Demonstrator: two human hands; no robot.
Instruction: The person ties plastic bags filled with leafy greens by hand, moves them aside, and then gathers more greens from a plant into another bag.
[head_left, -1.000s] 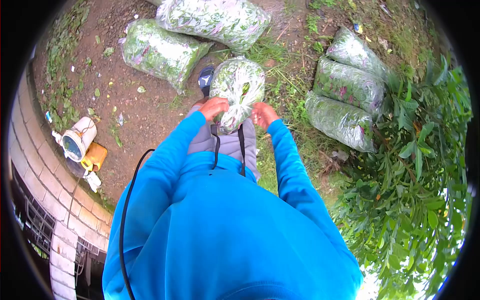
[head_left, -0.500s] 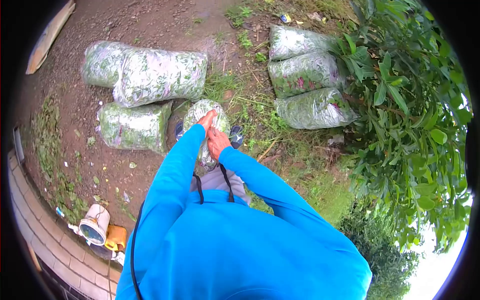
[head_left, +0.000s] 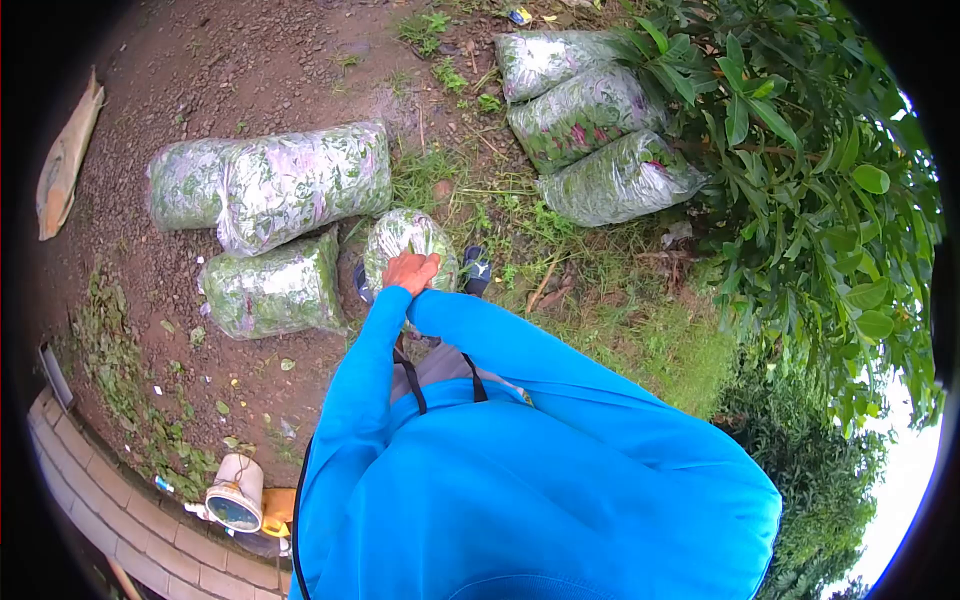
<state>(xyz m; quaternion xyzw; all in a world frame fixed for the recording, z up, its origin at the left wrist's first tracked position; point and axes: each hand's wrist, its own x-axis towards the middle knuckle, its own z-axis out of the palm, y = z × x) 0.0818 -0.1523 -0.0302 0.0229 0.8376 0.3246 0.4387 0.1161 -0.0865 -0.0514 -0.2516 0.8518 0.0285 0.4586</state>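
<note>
Between my feet stands a clear plastic bag packed with green leaves, its top facing me. My left hand lies over the top of this bag, fingers curled in on the gathered plastic. My right forearm crosses against the left wrist there. Most of my right hand is hidden behind the left hand and sleeve, so its fingers cannot be made out. The gathered neck of the bag is also covered by my hands and sleeves.
Left of me lie several filled leaf bags. More stacked bags rest at the upper right beside a leafy bush. A white bucket and an orange-yellow container stand by the brick edging. A board-like piece lies far left.
My left hand has gone from stretched out to curled over the bag's top. My right hand, visible before, has passed behind the left wrist. The view has shifted slightly.
</note>
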